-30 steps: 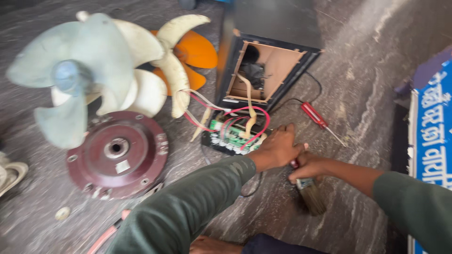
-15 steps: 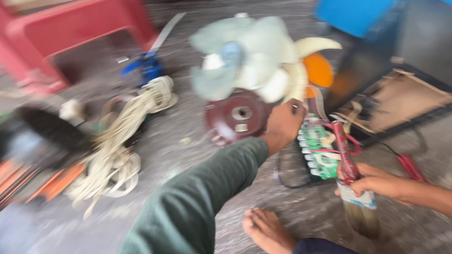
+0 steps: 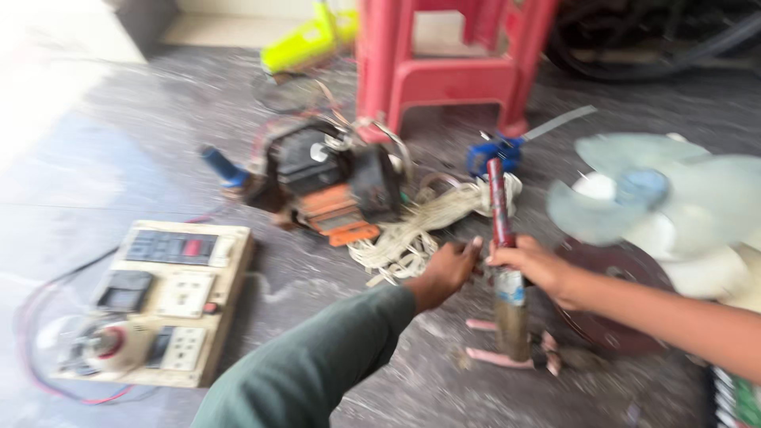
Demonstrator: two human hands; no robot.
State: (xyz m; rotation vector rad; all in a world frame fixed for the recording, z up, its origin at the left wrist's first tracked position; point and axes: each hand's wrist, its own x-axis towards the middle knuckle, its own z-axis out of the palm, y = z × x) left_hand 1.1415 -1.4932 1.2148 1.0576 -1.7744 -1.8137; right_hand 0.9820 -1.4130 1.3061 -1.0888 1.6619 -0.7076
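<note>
Repair workshop floor: switchboard [image 3: 170,297], fan blades [image 3: 666,194], wire coil [image 3: 420,230], motor [image 3: 329,182].

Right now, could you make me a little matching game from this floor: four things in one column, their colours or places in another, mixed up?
Things:
1. stool
2. brush
3. switchboard
4. fan blades

Descriptions:
A. pale, at the right edge
B. red plastic, at the top
C. held upright in the right hand
D. cream board, lower left

Pairs: 1-B, 2-C, 3-D, 4-A
</note>
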